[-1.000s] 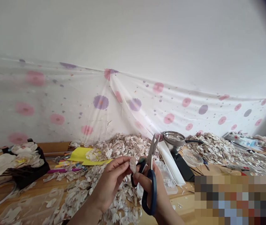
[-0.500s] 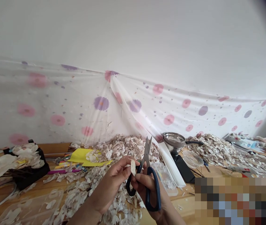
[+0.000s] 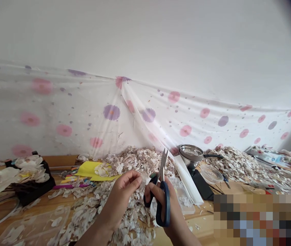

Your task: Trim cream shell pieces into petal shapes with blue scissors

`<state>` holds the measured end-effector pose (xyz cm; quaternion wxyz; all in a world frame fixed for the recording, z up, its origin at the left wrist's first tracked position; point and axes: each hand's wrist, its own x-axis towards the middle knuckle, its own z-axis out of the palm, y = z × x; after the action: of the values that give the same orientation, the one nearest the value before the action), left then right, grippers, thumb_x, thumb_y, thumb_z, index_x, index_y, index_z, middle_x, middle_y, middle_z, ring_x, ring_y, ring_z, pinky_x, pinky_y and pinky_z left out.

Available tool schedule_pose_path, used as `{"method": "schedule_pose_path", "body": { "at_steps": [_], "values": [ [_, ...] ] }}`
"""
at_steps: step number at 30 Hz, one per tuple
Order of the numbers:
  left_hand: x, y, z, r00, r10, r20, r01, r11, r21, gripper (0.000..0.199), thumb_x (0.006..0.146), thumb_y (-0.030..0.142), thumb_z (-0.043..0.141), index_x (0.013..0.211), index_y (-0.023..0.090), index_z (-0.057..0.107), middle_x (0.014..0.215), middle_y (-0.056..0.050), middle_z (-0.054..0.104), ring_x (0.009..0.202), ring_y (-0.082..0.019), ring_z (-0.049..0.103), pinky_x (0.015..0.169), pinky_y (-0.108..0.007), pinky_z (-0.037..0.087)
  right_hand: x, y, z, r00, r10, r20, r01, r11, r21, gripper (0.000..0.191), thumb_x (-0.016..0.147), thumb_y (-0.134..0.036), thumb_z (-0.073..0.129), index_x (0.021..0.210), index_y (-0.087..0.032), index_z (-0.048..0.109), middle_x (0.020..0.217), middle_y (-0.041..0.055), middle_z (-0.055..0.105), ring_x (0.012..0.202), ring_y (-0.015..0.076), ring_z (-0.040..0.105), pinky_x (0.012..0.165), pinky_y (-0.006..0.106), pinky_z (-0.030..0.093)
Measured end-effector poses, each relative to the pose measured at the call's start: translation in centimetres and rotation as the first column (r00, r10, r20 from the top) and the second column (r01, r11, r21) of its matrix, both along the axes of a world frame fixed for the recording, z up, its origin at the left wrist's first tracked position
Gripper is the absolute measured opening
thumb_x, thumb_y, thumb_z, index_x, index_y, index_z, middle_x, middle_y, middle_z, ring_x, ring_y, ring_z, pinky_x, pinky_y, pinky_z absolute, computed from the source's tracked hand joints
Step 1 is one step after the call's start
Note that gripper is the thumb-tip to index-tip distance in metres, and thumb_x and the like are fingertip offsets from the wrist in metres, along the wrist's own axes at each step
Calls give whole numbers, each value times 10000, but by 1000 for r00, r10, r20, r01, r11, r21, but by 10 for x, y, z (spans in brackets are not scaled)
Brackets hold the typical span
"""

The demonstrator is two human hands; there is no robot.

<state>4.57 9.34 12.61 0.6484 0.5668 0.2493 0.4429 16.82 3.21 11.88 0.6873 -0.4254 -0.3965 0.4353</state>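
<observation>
My right hand (image 3: 169,200) grips a pair of scissors (image 3: 164,201) with dark blue handles. Their blades point up and away from me, only slightly apart. To the left, my left hand (image 3: 125,191) is closed in a pinch, thumb against forefinger. Whatever sits at its fingertips blends into the pale flakes behind, so I cannot make it out. The two hands are close together but apart. Under and behind them spreads a large heap of thin, pale, petal-like flakes (image 3: 135,162).
A yellow sheet (image 3: 89,169) and coloured pens lie left of the heap. White artificial flowers (image 3: 30,169) rest on a black box. On the right are metal bowls (image 3: 191,153), a black phone-like slab (image 3: 200,184), a clear lid (image 3: 211,173) and another flake pile (image 3: 234,162). Flowered plastic sheeting covers the wall.
My hands have moved apart, the left drawing slightly back. The scissor blades have closed to a narrower gap. The pale flake between my fingertips no longer shows clearly.
</observation>
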Motion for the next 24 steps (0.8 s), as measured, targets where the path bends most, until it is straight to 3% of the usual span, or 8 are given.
{"method": "schedule_pose_path", "body": {
  "at_steps": [3,6,10,14,19,21,24],
  "values": [
    [-2,-1,2,989,19,-148,4,989,151,214,849,342,597,700,190,575,665,18,478,675,-154,426,629,-253,345,4,2,-2,993,-95,73,92,995,42,360,755,-418,741,953,-203,530,593,-41,608,551,137,540,558,240,429],
    [-3,-4,4,959,9,-282,61,969,238,217,845,311,567,664,196,543,622,27,436,623,-151,382,574,-261,297,7,3,-1,981,-172,95,167,984,54,362,714,-351,778,943,-208,536,630,-54,596,566,122,516,556,226,410],
    [0,-5,1,950,-65,-307,136,967,216,211,844,329,574,684,199,527,632,27,440,637,-156,390,577,-259,302,8,4,-1,964,-222,144,211,974,86,303,675,-225,752,892,-202,541,654,-59,587,583,111,503,565,216,398],
    [5,-2,-5,955,-131,-265,177,972,156,260,831,419,621,729,192,547,651,27,464,629,-146,401,565,-249,308,9,5,-4,958,-225,175,208,972,113,283,713,-209,701,941,-204,533,692,-51,603,621,124,539,599,233,434],
    [0,3,-6,948,-50,-315,128,964,233,242,804,413,663,721,193,608,631,17,517,624,-158,467,568,-245,350,15,2,3,930,-205,306,197,979,59,261,724,-268,700,907,-206,525,641,-58,584,571,127,514,546,236,403],
    [-5,4,-4,948,26,-317,62,963,263,213,778,408,684,745,200,650,665,0,589,664,-180,525,619,-255,407,24,-6,6,845,-211,491,232,973,18,271,710,-285,733,874,-210,531,669,-39,610,599,145,540,562,248,403],
    [-10,7,-3,947,164,-275,-105,971,216,274,690,454,744,797,211,679,733,-6,674,730,-211,587,663,-264,453,42,-29,-4,541,-142,829,375,923,-87,273,708,-303,754,905,-226,581,756,-14,669,642,166,574,564,248,381]
  ]
}}
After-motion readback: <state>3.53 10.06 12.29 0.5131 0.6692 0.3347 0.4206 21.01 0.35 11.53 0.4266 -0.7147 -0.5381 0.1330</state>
